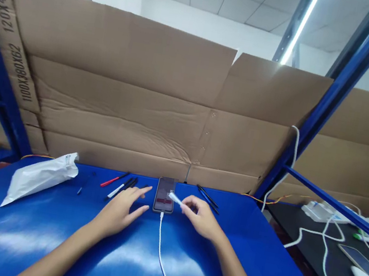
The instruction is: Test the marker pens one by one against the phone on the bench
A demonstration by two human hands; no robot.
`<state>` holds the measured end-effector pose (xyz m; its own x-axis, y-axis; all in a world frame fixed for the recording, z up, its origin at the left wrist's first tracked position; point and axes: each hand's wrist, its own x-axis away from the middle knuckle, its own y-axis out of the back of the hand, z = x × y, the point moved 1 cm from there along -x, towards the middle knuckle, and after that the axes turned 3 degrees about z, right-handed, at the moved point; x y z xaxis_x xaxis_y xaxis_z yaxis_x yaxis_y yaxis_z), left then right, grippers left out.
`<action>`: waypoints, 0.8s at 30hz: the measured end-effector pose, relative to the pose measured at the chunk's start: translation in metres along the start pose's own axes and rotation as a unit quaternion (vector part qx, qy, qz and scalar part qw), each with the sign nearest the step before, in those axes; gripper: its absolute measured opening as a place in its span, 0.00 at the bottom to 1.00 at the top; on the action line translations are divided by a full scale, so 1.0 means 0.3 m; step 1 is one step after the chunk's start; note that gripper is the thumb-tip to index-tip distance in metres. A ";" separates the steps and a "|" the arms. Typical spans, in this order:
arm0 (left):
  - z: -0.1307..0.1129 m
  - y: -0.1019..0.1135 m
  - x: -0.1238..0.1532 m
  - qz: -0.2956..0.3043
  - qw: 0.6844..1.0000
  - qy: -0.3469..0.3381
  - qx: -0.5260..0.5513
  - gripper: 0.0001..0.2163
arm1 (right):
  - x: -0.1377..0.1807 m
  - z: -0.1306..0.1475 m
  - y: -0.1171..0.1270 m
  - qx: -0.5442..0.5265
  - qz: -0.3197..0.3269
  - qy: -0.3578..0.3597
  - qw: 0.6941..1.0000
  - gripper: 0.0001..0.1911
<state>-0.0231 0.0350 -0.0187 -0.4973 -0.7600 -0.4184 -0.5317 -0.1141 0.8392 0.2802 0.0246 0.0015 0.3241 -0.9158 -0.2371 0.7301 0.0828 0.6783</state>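
A phone (160,194) lies on the blue table, a white charging cable (160,245) plugged into its near end. My right hand (202,216), to the right of the phone, is closed in a pinch. Between its thumb and fingers is a thin white strip (176,198), whose far end reaches over the phone's screen; its exact kind is too small to make out. Left of the phone, my left hand (120,210) is open, fingers and thumb apart, holding nothing. Several pens (121,188), black and white, lie just beyond it, along with a red pen (110,181).
A white plastic bag (42,176) lies at the left. Black pens (207,198) rest beyond my right hand. Cardboard (134,100) walls off the back, between blue posts (333,102). On a black table (312,241) at the right are white cables, a power strip (326,213) and another phone (364,265).
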 end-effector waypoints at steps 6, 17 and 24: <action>-0.093 -0.029 0.012 0.083 0.986 -0.132 0.054 0.13 | 0.036 0.072 -0.095 -0.080 0.073 0.041 0.993 0.07; -0.071 -0.009 0.011 0.003 0.993 -0.022 0.116 0.13 | 0.012 0.038 -0.096 -0.197 0.034 -0.021 0.980 0.20; -0.087 -0.017 0.010 0.034 0.994 -0.076 0.065 0.16 | 0.021 0.055 -0.103 -0.156 0.060 -0.026 0.986 0.30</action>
<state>-0.0040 0.0166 -0.0153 -0.6275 -0.6563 -0.4189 -0.5727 0.0245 0.8194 0.2496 0.0097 -0.0095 0.3943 -0.9102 -0.1267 0.8406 0.3014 0.4501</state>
